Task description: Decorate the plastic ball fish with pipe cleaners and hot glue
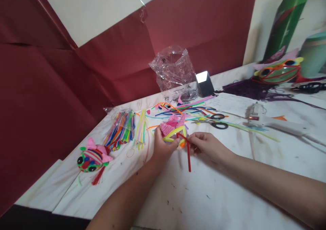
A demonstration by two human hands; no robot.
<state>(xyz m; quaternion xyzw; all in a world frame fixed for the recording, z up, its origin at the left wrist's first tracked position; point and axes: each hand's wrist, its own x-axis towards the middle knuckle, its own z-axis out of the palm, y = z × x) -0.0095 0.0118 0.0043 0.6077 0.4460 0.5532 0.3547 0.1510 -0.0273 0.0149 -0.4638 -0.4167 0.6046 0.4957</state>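
My left hand (162, 145) is closed around a small craft piece (172, 129) made of pink crinkled paper and yellow and orange pipe cleaners. My right hand (206, 145) pinches a red pipe cleaner (188, 153) that bends at the top and hangs down toward me, its upper end touching the craft piece. Both hands sit over the white table (203, 192).
A finished striped fish figure (91, 158) lies at the left. A bag of coloured pipe cleaners (121, 128) and loose ones (178, 109) lie behind. Scissors (216, 120) and a glue gun (265, 119) are at the right; a plastic bag (174, 70) and a bigger fish figure (278, 70) stand farther back.
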